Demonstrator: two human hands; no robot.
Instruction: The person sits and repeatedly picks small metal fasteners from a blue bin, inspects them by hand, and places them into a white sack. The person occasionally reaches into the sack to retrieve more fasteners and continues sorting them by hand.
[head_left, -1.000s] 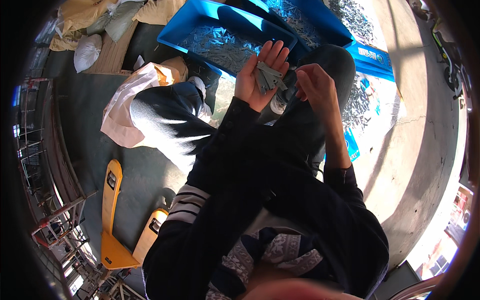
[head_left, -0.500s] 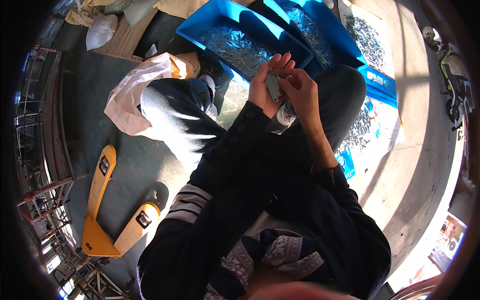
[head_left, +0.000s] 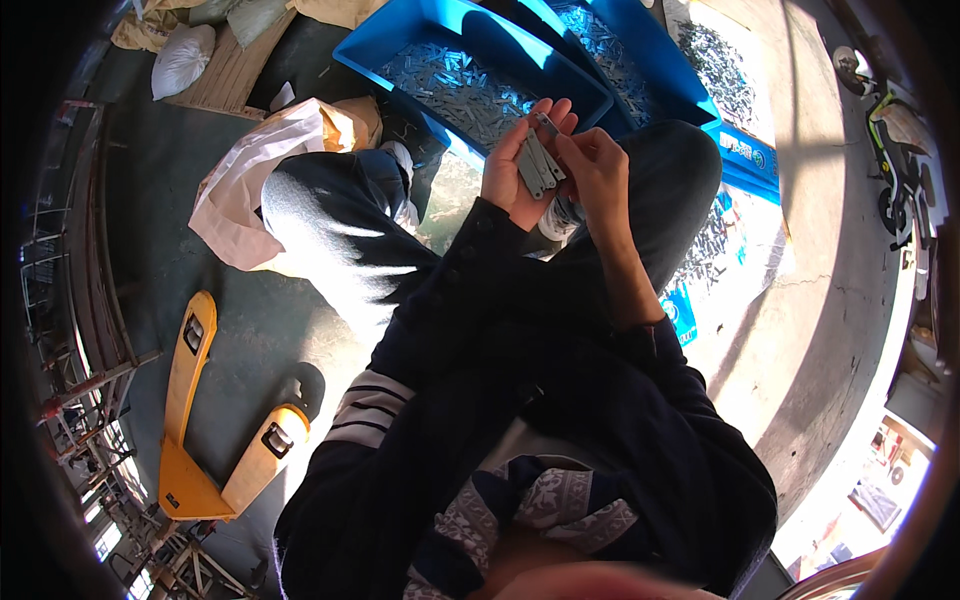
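My left hand [head_left: 508,182] is turned palm up over my lap, its fingers curled loosely around a small bunch of flat grey metal strips [head_left: 538,170] with holes at their ends. The strips lie partly fanned across the palm. Close beside them is my right hand [head_left: 598,178], thumb and fingertips brought together at the upper end of one strip [head_left: 547,126]. Just beyond both hands stands a blue bin [head_left: 350,48] with many loose metal strips [head_left: 450,85] inside. The fingertips of my right hand partly hide their contact with the strip.
A second blue bin [head_left: 690,85] of metal pieces adjoins on the right, with more small pieces [head_left: 715,60] on sheeting behind. An open paper sack [head_left: 235,210] stands by my left leg. A yellow pallet jack [head_left: 190,480] is at lower left, a white sack [head_left: 183,62] at upper left.
The strips in my left palm now show more spread out. My right fingers have shifted from above the palm to the strips' upper end. The whole view has moved slightly.
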